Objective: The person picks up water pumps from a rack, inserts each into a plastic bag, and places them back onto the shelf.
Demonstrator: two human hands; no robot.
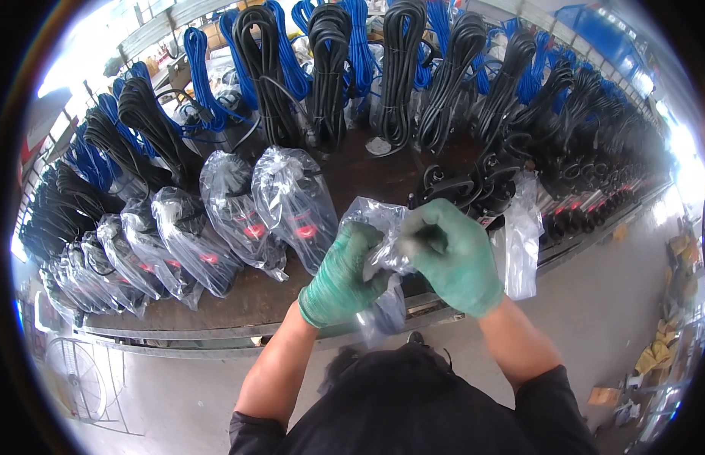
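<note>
Both my hands wear green gloves and meet at the front edge of the bench. My left hand (348, 274) is closed on the gathered part of a clear plastic bag (389, 254). My right hand (452, 254) pinches the same bag from the other side, its fingertips blurred. Part of the bag hangs below my left hand over the bench edge; what it holds, if anything, I cannot make out. To the left stands a bagged device (293, 205) with a red patch and a tied top. Beyond my right hand are black unbagged devices (490, 182).
Several more bagged devices (189, 243) line the brown bench (360, 171) on the left. Coiled black cables (329, 76) and blue cables (203, 76) stand along the back. Flat clear bags (521, 239) hang over the front edge at right. A wheel (75, 375) stands on the floor.
</note>
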